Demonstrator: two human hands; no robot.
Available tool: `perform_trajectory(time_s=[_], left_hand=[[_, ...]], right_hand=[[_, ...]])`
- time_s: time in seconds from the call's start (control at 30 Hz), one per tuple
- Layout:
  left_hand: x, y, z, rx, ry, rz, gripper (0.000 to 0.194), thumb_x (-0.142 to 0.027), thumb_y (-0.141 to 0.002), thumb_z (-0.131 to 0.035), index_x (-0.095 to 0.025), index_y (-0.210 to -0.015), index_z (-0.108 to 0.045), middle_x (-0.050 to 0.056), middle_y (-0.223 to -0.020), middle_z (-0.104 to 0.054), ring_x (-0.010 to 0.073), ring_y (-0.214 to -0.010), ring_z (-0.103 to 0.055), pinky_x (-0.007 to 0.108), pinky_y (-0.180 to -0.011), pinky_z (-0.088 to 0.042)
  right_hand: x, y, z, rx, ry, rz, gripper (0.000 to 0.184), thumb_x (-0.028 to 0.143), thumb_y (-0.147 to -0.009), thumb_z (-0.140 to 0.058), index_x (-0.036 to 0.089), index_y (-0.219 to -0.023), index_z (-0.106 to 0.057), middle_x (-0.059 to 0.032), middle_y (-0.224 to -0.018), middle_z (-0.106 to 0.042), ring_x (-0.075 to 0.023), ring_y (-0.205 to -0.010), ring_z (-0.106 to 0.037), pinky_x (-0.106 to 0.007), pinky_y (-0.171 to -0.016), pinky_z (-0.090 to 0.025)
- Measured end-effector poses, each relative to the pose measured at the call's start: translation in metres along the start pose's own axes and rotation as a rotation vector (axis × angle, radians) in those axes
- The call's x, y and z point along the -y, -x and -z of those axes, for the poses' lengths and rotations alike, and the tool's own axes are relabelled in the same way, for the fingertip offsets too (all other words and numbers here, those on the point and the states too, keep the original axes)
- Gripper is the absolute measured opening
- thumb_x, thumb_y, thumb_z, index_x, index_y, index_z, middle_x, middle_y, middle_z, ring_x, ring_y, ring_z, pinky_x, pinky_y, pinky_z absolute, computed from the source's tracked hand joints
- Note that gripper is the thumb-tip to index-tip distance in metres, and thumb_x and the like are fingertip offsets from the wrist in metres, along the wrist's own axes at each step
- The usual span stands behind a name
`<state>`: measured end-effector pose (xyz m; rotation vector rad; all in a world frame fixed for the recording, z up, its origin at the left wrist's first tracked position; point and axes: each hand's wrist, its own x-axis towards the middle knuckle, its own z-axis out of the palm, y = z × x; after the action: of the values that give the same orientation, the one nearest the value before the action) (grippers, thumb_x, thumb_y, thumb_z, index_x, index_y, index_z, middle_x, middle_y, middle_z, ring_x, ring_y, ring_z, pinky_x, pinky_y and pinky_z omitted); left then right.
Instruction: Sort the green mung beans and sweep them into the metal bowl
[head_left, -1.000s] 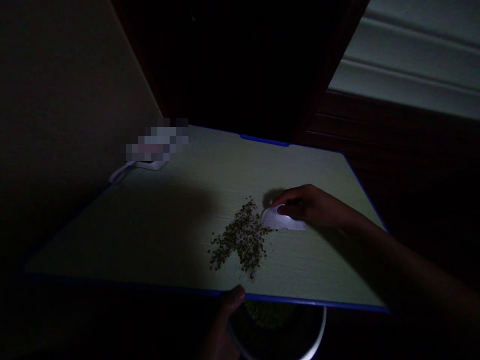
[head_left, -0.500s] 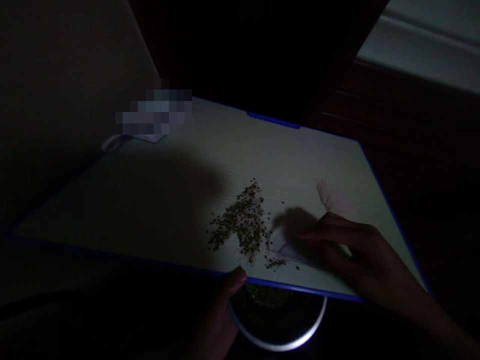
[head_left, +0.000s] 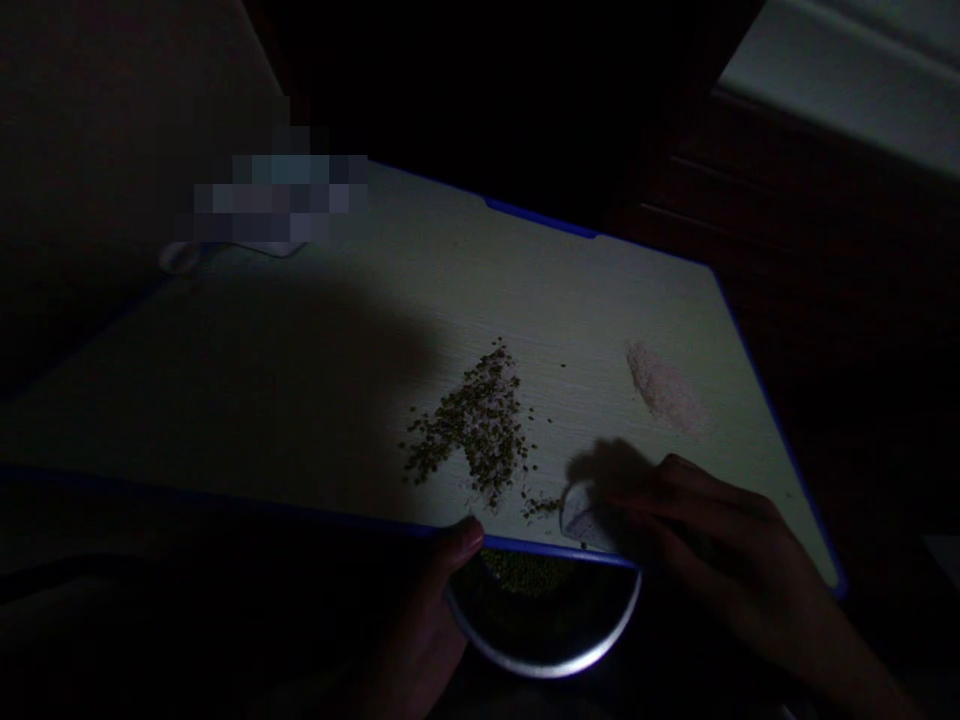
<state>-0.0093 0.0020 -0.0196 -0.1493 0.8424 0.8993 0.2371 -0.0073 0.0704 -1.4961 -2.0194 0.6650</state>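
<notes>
Board [head_left: 555, 290], right fingers [head_left: 646, 497] closed on scraper [head_left: 580, 516]

In dim light, the right hand [head_left: 720, 540] pinches a pale, translucent scraper [head_left: 589, 518] against a pale board [head_left: 525, 275] with blue edging, just beside a few stray green beans [head_left: 541, 507], while the left hand's [head_left: 435, 620] thumb rests on the near edge. Green beans mixed with white grains lie in a loose pile [head_left: 484, 425] mid-board, and a separate whitish heap [head_left: 666, 388] lies toward the right side. Below the near edge, a metal-rimmed bowl [head_left: 559, 668] holds more green beans [head_left: 529, 573].
</notes>
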Motion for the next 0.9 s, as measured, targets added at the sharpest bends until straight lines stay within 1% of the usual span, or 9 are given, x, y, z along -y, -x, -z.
perform_trajectory(time_s=[0.1,0.17,0.3,0.37,0.47,0.57,0.63,0.77,0.9], left_hand=[[0.001,-0.001,0.004,0.024,-0.01,0.015,0.035,-0.026,-0.084,-0.081,-0.02,-0.118,-0.082,0.006,-0.107,-0.088,0.0352,-0.131,-0.069,0.05,-0.125,-0.038],[0.001,-0.002,0.005,0.023,-0.019,0.024,0.027,-0.026,-0.083,-0.083,-0.02,-0.109,-0.085,0.006,-0.104,-0.088,0.0352,-0.13,-0.069,0.049,-0.125,-0.039],[-0.001,-0.001,0.002,0.001,-0.036,0.046,0.02,-0.027,-0.08,-0.085,-0.018,-0.098,-0.085,0.009,-0.1,-0.088,0.0363,-0.13,-0.069,0.05,-0.123,-0.041],[-0.002,0.001,-0.001,-0.01,-0.048,0.026,0.017,-0.027,-0.076,-0.088,-0.018,-0.09,-0.085,0.009,-0.098,-0.088,0.0372,-0.13,-0.069,0.051,-0.123,-0.041],[-0.002,0.002,-0.004,-0.035,-0.081,-0.006,0.018,-0.029,-0.073,-0.091,-0.018,-0.085,-0.084,0.009,-0.1,-0.088,0.0384,-0.13,-0.069,0.051,-0.123,-0.042],[-0.001,0.001,-0.002,-0.025,-0.074,-0.01,0.02,-0.029,-0.074,-0.09,-0.019,-0.091,-0.084,0.008,-0.099,-0.088,0.0378,-0.13,-0.069,0.051,-0.122,-0.042],[0.0,0.0,0.0,-0.001,-0.043,-0.02,0.026,-0.027,-0.075,-0.089,-0.021,-0.101,-0.084,0.007,-0.104,-0.088,0.0367,-0.131,-0.069,0.051,-0.122,-0.043],[0.001,-0.002,0.003,0.018,-0.029,-0.025,0.052,-0.024,-0.078,-0.086,-0.02,-0.129,-0.076,0.009,-0.111,-0.087,0.0358,-0.133,-0.067,0.049,-0.121,-0.044],[0.001,-0.002,0.002,-0.011,-0.019,-0.028,0.066,-0.022,-0.08,-0.085,-0.021,-0.143,-0.067,0.008,-0.109,-0.087,0.0356,-0.131,-0.069,0.048,-0.119,-0.046]], right_hand=[[0.003,0.0,-0.001,0.016,0.006,0.018,0.025,0.02,-0.1,-0.062,0.031,-0.117,-0.076,-0.003,-0.09,-0.074,-0.017,-0.081,-0.072,-0.026,-0.065,-0.059],[0.006,0.0,-0.001,0.02,0.016,0.038,0.025,0.019,-0.1,-0.062,0.031,-0.116,-0.076,-0.0041,-0.093,-0.073,-0.0179,-0.081,-0.071,-0.026,-0.063,-0.059],[0.012,0.003,0.0,0.041,0.016,0.083,0.029,0.016,-0.098,-0.061,0.031,-0.119,-0.074,-0.0037,-0.091,-0.073,-0.0171,-0.08,-0.07,-0.025,-0.061,-0.059],[0.017,0.004,-0.002,0.027,0.023,0.082,0.028,0.015,-0.098,-0.06,0.03,-0.117,-0.074,-0.0024,-0.085,-0.071,-0.0158,-0.075,-0.068,-0.023,-0.059,-0.058],[0.023,0.003,-0.007,-0.015,0.043,0.104,0.025,0.015,-0.098,-0.06,0.028,-0.115,-0.072,-0.0014,-0.08,-0.07,-0.015,-0.071,-0.066,-0.022,-0.057,-0.057],[0.025,0.002,-0.012,-0.056,0.087,0.123,0.022,0.014,-0.098,-0.06,0.026,-0.112,-0.072,-0.0011,-0.078,-0.069,-0.0148,-0.069,-0.066,-0.023,-0.057,-0.057],[0.021,0.002,-0.012,-0.09,0.138,0.104,0.021,0.015,-0.098,-0.06,0.027,-0.11,-0.073,-0.0011,-0.078,-0.07,-0.0155,-0.07,-0.068,-0.024,-0.058,-0.057],[0.005,-0.001,-0.002,-0.134,0.22,0.018,0.02,0.022,-0.099,-0.062,0.029,-0.113,-0.075,-0.003,-0.085,-0.073,-0.019,-0.073,-0.071,-0.03,-0.06,-0.058],[-0.009,-0.008,0.012,-0.191,0.241,-0.054,0.019,0.027,-0.1,-0.062,0.03,-0.112,-0.077,-0.0041,-0.093,-0.077,-0.0213,-0.079,-0.074,-0.033,-0.065,-0.058]])
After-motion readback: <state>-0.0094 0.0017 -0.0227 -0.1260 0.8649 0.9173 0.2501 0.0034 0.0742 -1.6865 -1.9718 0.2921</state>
